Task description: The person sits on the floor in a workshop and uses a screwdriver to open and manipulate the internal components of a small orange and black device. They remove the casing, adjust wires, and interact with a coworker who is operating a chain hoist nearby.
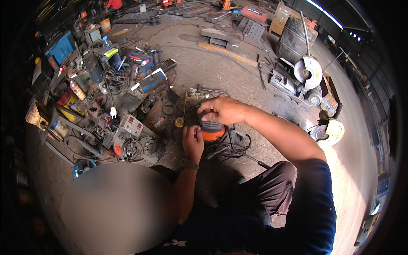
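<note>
An orange and grey power tool [212,131] with a vented grey end stands on the floor in front of my knees. My right hand [224,109] reaches over its top with fingers curled and closed; what they grip, if anything, is hidden. My left hand [193,142] is at the tool's left side, thumb and fingertips pressed together on something too small to name. A black cable [238,146] loops at the tool's right. Left of the tool lies a yellow tape measure [179,122] with its blade [185,102] pulled out.
Tools, cables and a grey socket box [132,125] crowd the left, with a spray can [78,90] beyond. A cut-off saw [307,73] and a second disc machine [327,131] stand at right, near a metal drum [296,40]. Steel pieces [219,37] lie ahead. A blurred patch covers the lower left.
</note>
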### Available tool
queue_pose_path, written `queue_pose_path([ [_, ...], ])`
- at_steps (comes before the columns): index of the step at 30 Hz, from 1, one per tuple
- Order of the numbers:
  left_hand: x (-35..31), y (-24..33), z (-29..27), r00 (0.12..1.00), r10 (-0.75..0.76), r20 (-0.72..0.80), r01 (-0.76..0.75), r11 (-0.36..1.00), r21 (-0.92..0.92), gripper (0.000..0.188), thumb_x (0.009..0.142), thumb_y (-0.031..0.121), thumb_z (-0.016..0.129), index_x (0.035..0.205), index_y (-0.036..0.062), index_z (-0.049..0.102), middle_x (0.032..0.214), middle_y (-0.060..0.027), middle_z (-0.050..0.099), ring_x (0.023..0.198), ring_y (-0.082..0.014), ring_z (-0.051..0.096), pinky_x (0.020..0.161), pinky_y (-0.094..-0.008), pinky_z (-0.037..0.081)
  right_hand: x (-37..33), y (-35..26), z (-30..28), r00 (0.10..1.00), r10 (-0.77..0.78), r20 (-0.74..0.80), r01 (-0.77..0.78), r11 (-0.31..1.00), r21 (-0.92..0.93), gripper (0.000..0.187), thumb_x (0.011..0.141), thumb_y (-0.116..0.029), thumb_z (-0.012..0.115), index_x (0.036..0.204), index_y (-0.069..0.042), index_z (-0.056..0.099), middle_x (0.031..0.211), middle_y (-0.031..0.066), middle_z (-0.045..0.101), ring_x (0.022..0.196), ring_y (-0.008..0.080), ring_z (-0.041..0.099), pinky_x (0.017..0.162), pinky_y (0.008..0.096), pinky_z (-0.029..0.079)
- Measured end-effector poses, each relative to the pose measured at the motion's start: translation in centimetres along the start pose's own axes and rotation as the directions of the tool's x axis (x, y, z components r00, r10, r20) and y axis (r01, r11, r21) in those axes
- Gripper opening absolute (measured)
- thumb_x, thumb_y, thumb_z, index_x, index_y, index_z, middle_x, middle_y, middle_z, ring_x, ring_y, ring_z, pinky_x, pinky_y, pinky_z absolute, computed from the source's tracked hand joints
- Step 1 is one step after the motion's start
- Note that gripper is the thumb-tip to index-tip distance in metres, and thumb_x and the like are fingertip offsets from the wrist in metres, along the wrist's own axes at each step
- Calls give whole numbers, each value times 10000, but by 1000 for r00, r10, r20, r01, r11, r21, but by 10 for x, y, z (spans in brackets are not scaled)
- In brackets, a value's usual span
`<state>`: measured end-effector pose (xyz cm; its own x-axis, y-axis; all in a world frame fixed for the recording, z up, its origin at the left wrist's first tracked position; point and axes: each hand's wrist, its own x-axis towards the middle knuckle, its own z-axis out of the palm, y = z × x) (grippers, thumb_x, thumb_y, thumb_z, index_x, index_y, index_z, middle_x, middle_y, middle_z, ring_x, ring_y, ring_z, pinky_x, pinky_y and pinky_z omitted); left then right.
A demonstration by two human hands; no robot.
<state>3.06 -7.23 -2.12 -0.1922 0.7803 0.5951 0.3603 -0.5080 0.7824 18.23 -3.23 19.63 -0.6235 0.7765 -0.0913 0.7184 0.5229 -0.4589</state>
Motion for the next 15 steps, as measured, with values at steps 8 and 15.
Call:
queue_pose_path([
  [8, -1, 0, 2, 1000, -15, 11, 15, 1000, -15, 47, 985, 40, 656, 1020, 10, 650, 926, -125, 598, 776, -281, 625, 708, -407, 521, 2, 23, -9, 929, -367, 38, 365, 898, -246, 302, 993, -326, 688, 1216, -134, 759, 1148, 106, 764, 1117, 340, 701, 974, 444, 548],
  [15, -3, 5, 1, 1000, -24, -11, 24, 1000, 0, 85, 993, 71, 671, 1053, 14, 652, 971, -134, 615, 817, -288, 665, 730, -408, 541, 16, 8, 33, 901, -306, -308, 238, 941, -240, 274, 974, -283, 715, 845, -48, 661, 816, 133, 682, 790, 379, 654, 757, 463, 536],
])
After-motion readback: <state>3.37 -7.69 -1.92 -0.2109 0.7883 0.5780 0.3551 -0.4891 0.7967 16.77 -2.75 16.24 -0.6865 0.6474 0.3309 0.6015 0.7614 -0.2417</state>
